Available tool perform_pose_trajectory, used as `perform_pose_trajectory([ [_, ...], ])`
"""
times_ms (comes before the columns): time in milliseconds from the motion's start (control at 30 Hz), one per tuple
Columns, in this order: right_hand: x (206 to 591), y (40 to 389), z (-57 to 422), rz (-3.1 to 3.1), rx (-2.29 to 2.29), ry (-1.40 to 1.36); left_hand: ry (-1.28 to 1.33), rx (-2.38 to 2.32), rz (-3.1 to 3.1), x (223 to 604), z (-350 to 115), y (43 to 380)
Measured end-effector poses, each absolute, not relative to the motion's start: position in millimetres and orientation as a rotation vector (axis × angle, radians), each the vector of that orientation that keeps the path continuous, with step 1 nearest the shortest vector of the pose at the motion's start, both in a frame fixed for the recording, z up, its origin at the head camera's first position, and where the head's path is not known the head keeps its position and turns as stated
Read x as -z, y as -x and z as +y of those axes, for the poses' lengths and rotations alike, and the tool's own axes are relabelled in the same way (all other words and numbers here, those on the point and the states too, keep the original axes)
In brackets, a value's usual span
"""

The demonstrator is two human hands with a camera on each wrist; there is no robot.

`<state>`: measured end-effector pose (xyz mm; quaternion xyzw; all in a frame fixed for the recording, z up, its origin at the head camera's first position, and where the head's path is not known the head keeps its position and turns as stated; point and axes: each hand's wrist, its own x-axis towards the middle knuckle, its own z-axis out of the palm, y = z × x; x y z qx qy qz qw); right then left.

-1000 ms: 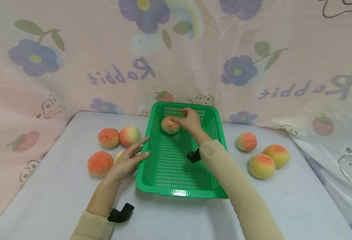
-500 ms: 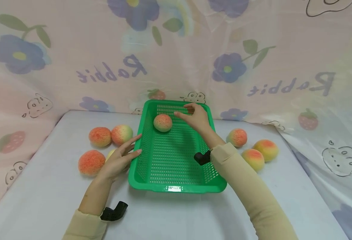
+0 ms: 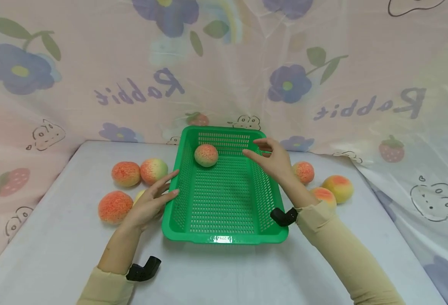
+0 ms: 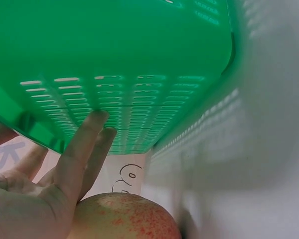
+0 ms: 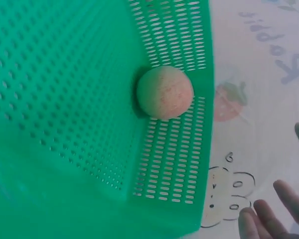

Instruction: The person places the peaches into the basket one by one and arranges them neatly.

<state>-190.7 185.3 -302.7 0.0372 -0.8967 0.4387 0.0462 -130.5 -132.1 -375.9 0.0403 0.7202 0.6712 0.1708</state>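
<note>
A green plastic basket (image 3: 224, 238) with slotted walls stands on the table. One red-and-yellow peach (image 3: 206, 155) lies inside its far left corner; the right wrist view shows this peach (image 5: 165, 93) against the slotted wall. My left hand (image 3: 149, 207) rests at the basket's left side, thumb and forefinger at the rim. In the left wrist view, straight fingers (image 4: 78, 158) of that hand touch the outer wall. My right hand (image 3: 273, 161) hovers over the basket's right rim, fingers relaxed and apart, holding nothing.
Left of the basket lie several peaches (image 3: 115, 207), one mostly hidden behind the left hand. On the right are a reddish peach (image 3: 304, 171) and two yellower fruits (image 3: 338, 188), partly covered by the right arm. A printed curtain (image 3: 224, 63) hangs behind the table.
My right hand has let go of the peach in the basket and moved right to the basket's right rim. The left hand has stayed at the left rim. The head view has shifted slightly.
</note>
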Motion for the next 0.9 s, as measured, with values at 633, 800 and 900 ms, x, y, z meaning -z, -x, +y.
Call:
perform_pose_trajectory([
  [633, 304, 181, 251, -2.672, -1.366, -0.018, -0.125, -1.89, 2.065, 377, -133, 132],
  [800, 310, 182, 259, -2.69, -1.334, 0.021, -0.116, -1.894, 2.068, 378, -132, 132],
  [900, 314, 183, 263, -2.702, -1.335, 0.066, -0.115, -1.905, 2.06, 379, -132, 132],
])
